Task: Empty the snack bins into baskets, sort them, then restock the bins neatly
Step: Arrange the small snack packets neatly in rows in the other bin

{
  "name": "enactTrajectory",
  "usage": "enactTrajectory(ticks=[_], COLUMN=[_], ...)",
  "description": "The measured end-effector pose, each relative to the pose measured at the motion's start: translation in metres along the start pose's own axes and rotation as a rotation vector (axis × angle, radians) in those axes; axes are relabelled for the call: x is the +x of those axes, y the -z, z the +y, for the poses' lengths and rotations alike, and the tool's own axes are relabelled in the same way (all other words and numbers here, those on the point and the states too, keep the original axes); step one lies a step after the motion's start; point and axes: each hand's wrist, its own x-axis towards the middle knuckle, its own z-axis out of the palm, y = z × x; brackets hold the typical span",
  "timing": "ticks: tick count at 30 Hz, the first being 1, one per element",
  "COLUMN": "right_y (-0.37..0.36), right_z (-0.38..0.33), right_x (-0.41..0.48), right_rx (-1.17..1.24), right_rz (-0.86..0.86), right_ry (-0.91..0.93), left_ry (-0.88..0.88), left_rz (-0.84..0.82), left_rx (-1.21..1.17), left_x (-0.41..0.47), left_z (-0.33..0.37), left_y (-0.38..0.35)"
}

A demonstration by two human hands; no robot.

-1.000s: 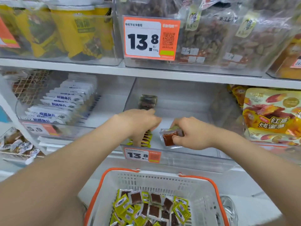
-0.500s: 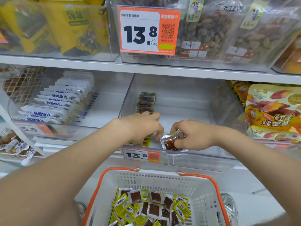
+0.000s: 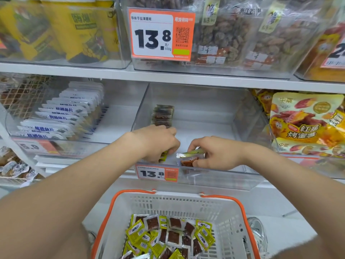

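A clear plastic bin (image 3: 224, 176) sits on the middle shelf with a 13.8 price tag (image 3: 157, 173) on its front. A row of small snack packets (image 3: 162, 114) stands on edge along its left side. My left hand (image 3: 158, 142) rests curled over the near end of that row, gripping yellow-green packets. My right hand (image 3: 216, 153) pinches a small clear packet (image 3: 187, 159) with brown filling at the bin's front. Below, a white basket (image 3: 186, 204) with an orange rim holds several loose packets (image 3: 168, 238).
Left of the bin stands another clear bin (image 3: 119, 116) with white fish-slice packets (image 3: 61, 118). To the right are yellow sweet-potato bags (image 3: 306, 124). The upper shelf (image 3: 168, 76) carries bins of nuts and yellow tubs, close above the hands.
Both hands stay at the front of the bin, with only slight shifts. The right hand keeps its pinch on the brown packet, now a little lower at the front wall.
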Motion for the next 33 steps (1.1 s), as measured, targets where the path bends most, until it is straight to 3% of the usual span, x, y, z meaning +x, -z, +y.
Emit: enactTrajectory(ticks=[6, 10, 13, 17, 21, 24, 28, 33], right_y=[-0.003, -0.01, -0.012, -0.013, -0.015, -0.015, -0.018, -0.011], right_z=[-0.012, -0.03, -0.049, -0.068, -0.081, -0.091, -0.099, -0.096], right_x=[0.013, 0.025, 0.035, 0.045, 0.049, 0.052, 0.059, 0.051], right_rx=[0.02, 0.005, 0.008, 0.115, 0.324, 0.429, 0.493, 0.423], right_rz=[-0.04, 0.082, 0.149, 0.165, 0.158, 0.182, 0.19, 0.07], right_ry=[0.092, 0.053, -0.002, -0.123, -0.311, -0.344, -0.371, -0.368], left_ry=[0.129, 0.334, 0.433, 0.419, 0.425, 0.509, 0.459, 0.416], left_rz=[0.263, 0.279, 0.25, 0.283, 0.441, 0.597, 0.511, 0.485], left_rx=[0.215, 0.327, 0.249, 0.096, -0.095, -0.228, -0.386, -0.416], left_x=[-0.008, -0.013, -0.018, -0.021, -0.033, -0.049, -0.066, -0.078], left_z=[-0.005, -0.007, -0.008, -0.012, -0.017, -0.018, -0.018, -0.016], left_y=[0.019, 0.028, 0.027, 0.023, 0.013, 0.007, 0.005, 0.005])
